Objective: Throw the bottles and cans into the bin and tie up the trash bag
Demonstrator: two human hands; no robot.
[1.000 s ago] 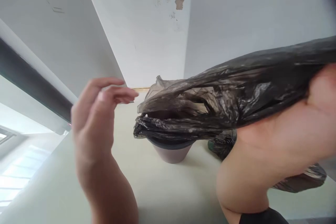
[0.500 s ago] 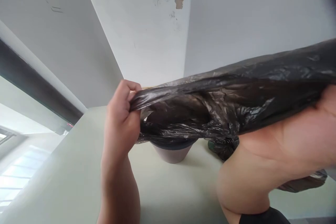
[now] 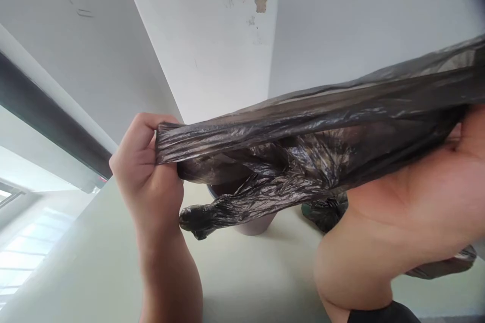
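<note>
A thin black garbage bag (image 3: pixel 265 131) is stretched sideways between my two hands, with its crumpled lower part hanging down in a bunch. My left hand (image 3: pixel 146 161) grips the bag's left end, fingers curled round the gathered plastic. At the right edge my right hand (image 3: pixel 468 161) holds the other end; its fingers are partly hidden by plastic and cut off by the frame. Below and behind the bag stands a small trash can (image 3: pixel 253 226) with a dark rim, mostly covered from view.
A white fridge-like cabinet (image 3: pixel 204 45) with a stained side stands beyond, against the grey wall (image 3: pixel 348 20). On the pale green surface (image 3: pixel 242 272) lie a dark plastic bundle (image 3: pixel 328 214) and another dark bag (image 3: pixel 443 266) at right. A window shows at lower left.
My left hand has moved left, pulling the bag wider and tauter. The bag's crumpled lower part now hangs lower in front of the trash can. My right hand has barely moved.
</note>
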